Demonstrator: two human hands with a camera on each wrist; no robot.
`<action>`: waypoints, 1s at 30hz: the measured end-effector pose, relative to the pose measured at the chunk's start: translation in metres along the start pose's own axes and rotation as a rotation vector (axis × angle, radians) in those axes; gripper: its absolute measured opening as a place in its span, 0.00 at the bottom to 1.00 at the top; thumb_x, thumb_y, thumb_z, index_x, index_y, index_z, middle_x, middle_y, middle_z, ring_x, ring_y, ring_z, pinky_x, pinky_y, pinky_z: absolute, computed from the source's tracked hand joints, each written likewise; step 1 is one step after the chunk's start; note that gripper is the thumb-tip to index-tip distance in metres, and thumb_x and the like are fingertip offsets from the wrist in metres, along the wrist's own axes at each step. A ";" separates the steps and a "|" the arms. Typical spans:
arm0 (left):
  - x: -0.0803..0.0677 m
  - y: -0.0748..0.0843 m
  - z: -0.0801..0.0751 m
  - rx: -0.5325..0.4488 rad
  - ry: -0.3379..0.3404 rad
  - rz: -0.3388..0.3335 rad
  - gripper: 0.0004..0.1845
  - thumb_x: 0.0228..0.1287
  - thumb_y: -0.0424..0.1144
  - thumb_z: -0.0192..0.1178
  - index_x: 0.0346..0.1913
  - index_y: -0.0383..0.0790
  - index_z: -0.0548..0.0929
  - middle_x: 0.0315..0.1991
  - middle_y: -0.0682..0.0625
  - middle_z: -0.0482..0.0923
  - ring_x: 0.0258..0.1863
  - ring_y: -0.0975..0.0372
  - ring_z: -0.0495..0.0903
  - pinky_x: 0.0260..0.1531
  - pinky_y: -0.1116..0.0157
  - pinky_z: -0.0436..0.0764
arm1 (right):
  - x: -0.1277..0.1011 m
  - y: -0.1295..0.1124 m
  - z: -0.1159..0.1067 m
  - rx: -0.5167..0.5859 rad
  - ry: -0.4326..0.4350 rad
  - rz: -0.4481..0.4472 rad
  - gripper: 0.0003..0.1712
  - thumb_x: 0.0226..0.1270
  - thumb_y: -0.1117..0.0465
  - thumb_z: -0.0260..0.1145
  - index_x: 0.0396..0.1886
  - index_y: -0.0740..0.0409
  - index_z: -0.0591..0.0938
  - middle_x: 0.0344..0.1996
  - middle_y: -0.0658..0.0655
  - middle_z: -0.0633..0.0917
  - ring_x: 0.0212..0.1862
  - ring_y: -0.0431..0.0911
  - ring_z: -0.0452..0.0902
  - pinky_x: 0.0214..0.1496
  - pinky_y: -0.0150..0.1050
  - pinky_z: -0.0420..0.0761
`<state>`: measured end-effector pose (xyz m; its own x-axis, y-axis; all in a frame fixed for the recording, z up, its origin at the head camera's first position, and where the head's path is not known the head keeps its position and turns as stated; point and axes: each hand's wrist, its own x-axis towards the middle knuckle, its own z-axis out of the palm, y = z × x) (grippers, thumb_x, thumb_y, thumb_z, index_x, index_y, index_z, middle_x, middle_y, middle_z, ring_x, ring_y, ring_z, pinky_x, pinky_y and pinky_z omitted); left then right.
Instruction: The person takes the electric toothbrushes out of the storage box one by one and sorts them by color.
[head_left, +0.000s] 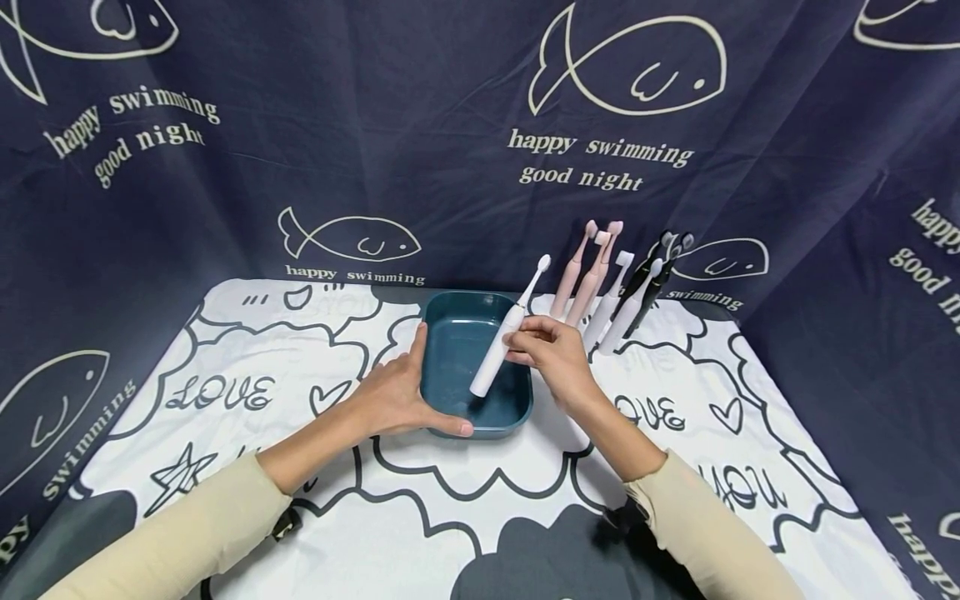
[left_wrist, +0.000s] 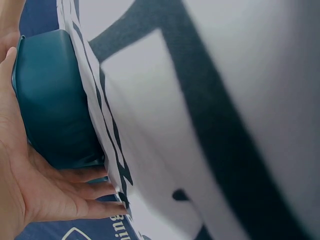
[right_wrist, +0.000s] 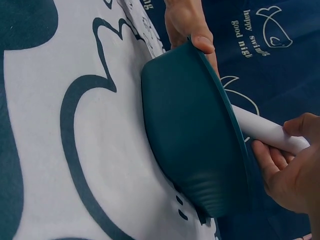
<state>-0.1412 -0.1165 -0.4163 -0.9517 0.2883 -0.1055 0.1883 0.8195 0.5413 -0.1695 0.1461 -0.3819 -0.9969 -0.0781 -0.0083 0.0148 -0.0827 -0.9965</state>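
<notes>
A dark teal rectangular bin sits on the patterned cloth. My left hand rests at its left side, with the thumb along the near rim and the index finger along the left rim. In the left wrist view the fingers reach out straight beside the bin wall. My right hand pinches a white electric toothbrush by its handle between thumb and fingers. The brush tilts over the bin, its head up and its base low over the interior. The right wrist view shows its white handle beyond the rim.
Behind my right hand stand several more electric toothbrushes: pink ones, white ones and black ones. A dark blue fish-print curtain hangs behind and at both sides. White cloth with dark drawings covers the table.
</notes>
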 end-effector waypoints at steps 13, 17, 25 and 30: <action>0.000 0.000 0.000 0.008 -0.002 -0.004 0.99 0.30 0.89 0.79 0.94 0.41 0.32 0.79 0.29 0.76 0.74 0.40 0.82 0.71 0.41 0.83 | -0.006 -0.003 -0.013 -0.025 0.040 -0.043 0.12 0.73 0.74 0.68 0.53 0.76 0.83 0.35 0.47 0.90 0.39 0.37 0.92 0.50 0.35 0.93; 0.000 0.000 0.001 0.002 0.000 -0.003 0.99 0.30 0.89 0.79 0.94 0.41 0.32 0.79 0.29 0.76 0.74 0.40 0.82 0.72 0.41 0.83 | -0.006 -0.003 -0.017 -0.013 0.054 -0.042 0.11 0.73 0.75 0.68 0.53 0.75 0.83 0.35 0.47 0.90 0.40 0.38 0.92 0.51 0.36 0.94; 0.000 -0.001 0.001 -0.007 0.003 -0.005 0.99 0.29 0.89 0.80 0.94 0.42 0.32 0.79 0.29 0.76 0.74 0.40 0.82 0.72 0.41 0.83 | -0.008 -0.006 -0.022 -0.012 0.083 -0.073 0.13 0.74 0.75 0.69 0.54 0.76 0.83 0.35 0.47 0.90 0.42 0.38 0.92 0.52 0.37 0.94; 0.000 0.000 0.000 -0.007 -0.001 -0.008 0.99 0.30 0.89 0.80 0.94 0.43 0.31 0.79 0.28 0.75 0.74 0.40 0.82 0.72 0.40 0.82 | -0.009 -0.009 -0.023 -0.019 0.094 -0.095 0.13 0.74 0.75 0.71 0.54 0.76 0.83 0.36 0.47 0.90 0.41 0.38 0.92 0.52 0.36 0.94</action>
<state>-0.1411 -0.1166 -0.4169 -0.9530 0.2821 -0.1108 0.1789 0.8186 0.5458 -0.1626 0.1706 -0.3752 -0.9966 0.0232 0.0796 -0.0810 -0.0665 -0.9945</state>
